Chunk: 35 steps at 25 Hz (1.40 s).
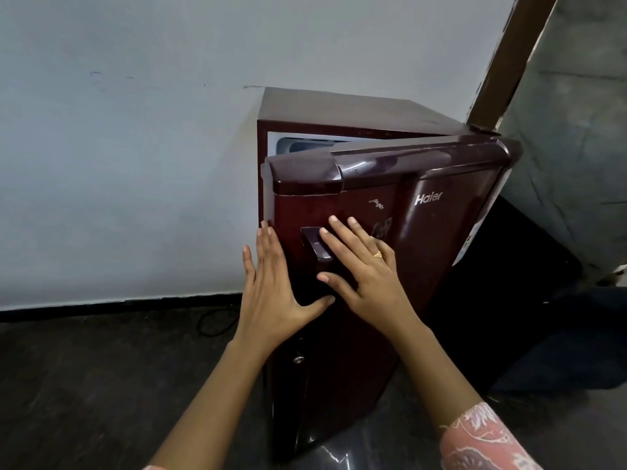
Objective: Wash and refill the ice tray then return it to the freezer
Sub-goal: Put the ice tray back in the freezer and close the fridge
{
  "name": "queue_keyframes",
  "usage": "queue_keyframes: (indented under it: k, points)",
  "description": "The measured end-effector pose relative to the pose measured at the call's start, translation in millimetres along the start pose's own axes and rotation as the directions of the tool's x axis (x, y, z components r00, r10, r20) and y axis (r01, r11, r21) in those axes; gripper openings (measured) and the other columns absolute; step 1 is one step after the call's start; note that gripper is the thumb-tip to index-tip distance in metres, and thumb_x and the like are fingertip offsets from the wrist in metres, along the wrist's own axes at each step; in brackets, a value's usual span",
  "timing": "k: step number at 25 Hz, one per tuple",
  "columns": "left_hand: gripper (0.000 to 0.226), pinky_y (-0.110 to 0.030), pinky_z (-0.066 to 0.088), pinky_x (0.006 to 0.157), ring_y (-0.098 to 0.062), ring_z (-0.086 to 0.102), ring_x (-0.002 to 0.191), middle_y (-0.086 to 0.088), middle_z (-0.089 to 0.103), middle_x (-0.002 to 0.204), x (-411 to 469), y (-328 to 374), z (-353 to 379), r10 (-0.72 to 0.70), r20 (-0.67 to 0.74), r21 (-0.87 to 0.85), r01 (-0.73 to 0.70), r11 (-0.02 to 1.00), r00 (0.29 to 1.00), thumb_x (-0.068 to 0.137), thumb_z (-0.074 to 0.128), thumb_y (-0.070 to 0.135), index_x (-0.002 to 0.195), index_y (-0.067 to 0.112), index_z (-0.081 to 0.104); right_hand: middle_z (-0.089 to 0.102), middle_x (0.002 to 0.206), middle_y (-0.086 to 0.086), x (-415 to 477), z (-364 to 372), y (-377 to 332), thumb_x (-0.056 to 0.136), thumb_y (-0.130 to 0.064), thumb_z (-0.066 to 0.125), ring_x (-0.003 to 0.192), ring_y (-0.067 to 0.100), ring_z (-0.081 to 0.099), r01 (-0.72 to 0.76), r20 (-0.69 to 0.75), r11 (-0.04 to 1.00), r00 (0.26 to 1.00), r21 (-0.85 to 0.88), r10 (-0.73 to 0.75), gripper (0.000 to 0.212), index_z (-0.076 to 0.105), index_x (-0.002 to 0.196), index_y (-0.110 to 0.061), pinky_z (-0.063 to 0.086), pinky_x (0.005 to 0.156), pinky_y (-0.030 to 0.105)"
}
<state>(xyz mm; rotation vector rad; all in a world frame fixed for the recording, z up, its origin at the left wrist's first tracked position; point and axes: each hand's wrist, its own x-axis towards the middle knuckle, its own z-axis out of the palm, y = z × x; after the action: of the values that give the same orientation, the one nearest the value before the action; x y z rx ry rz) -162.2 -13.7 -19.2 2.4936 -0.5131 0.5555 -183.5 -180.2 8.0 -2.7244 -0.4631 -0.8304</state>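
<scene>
A small maroon fridge (pixel 339 106) stands against the wall with its door (pixel 424 252) partly ajar. Through the gap at the top I see the white freezer compartment (pixel 298 145). My left hand (pixel 271 286) lies flat with straight fingers along the door's left edge. My right hand (pixel 366 269) presses flat on the door front, over the dark recessed handle (pixel 314 245). Neither hand holds anything. No ice tray is in view.
A pale wall (pixel 118 164) runs behind and to the left of the fridge. The floor (pixel 84 385) is dark, with a black cable (pixel 217 320) lying near the skirting. A brown door frame (pixel 509 56) leans at the upper right, with dark objects below it.
</scene>
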Motion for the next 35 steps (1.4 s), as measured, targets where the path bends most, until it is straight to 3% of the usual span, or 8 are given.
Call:
queue_keyframes:
  k: [4,10,16,21,29,35]
  points:
    - [0.129,-0.031,-0.023,0.110,-0.014,-0.017,0.143,-0.008,-0.026,0.152,30.2,-5.8,8.8,-0.072,-0.005,-0.072,0.071,0.995,0.997,0.060,0.042,0.080,0.142,0.008,-0.028,0.013,0.152,-0.019,27.5,21.4,-3.4,0.090,-0.052,0.038,0.144,0.009,0.005,-0.049,-0.008,0.998,0.999,0.041,0.049,0.058,0.029,0.143,-0.034,0.005,0.108,0.023]
    - [0.122,-0.033,-0.017,0.112,-0.019,-0.010,0.145,-0.015,-0.016,0.156,70.0,-32.3,16.6,-0.103,-0.005,-0.089,0.102,0.991,0.995,0.073,0.063,0.056,0.144,0.002,-0.020,0.020,0.154,-0.011,63.4,47.7,-7.2,0.090,-0.052,0.034,0.142,0.009,0.003,-0.098,-0.021,0.995,0.995,0.003,0.098,0.057,0.030,0.144,-0.033,0.009,0.111,0.031]
    - [0.117,-0.033,-0.016,0.113,-0.018,-0.015,0.144,-0.014,-0.020,0.155,107.4,-58.6,25.7,-0.102,0.097,-0.061,0.108,0.992,0.990,0.078,0.065,0.049,0.145,0.002,-0.019,0.024,0.154,-0.005,97.5,71.7,-3.6,0.090,-0.050,0.032,0.140,0.010,0.004,-0.116,-0.031,0.993,0.993,-0.006,0.116,0.058,0.032,0.144,-0.028,0.010,0.114,0.036]
    - [0.114,-0.035,-0.015,0.113,-0.016,-0.017,0.143,-0.013,-0.022,0.154,130.8,-75.7,30.6,-0.089,0.159,-0.061,0.100,0.993,0.983,0.079,0.065,0.044,0.146,0.005,-0.018,0.019,0.155,-0.006,117.3,87.8,1.9,0.095,-0.043,0.044,0.140,0.009,0.000,-0.154,0.000,0.988,0.988,0.014,0.154,0.056,0.027,0.145,-0.028,0.004,0.118,0.039]
    - [0.115,-0.035,-0.016,0.112,-0.015,-0.019,0.143,-0.011,-0.026,0.153,143.8,-88.1,39.4,-0.087,0.181,-0.055,0.099,0.994,0.980,0.077,0.064,0.049,0.146,0.009,-0.019,0.020,0.153,-0.011,127.1,104.3,9.8,0.088,-0.052,0.036,0.141,0.009,0.006,-0.163,-0.060,0.982,0.984,0.097,0.170,0.059,0.030,0.143,-0.032,0.005,0.116,0.047]
    - [0.113,-0.041,-0.018,0.111,-0.016,-0.014,0.144,-0.013,-0.022,0.154,139.7,-80.0,31.8,-0.163,0.198,0.092,0.147,0.985,0.967,0.079,0.059,0.054,0.146,0.007,-0.020,0.011,0.155,-0.015,126.5,90.6,6.1,0.092,-0.048,0.043,0.143,0.007,-0.002,-0.218,0.090,0.971,0.973,0.094,0.210,0.060,0.020,0.145,-0.037,-0.003,0.115,0.050]
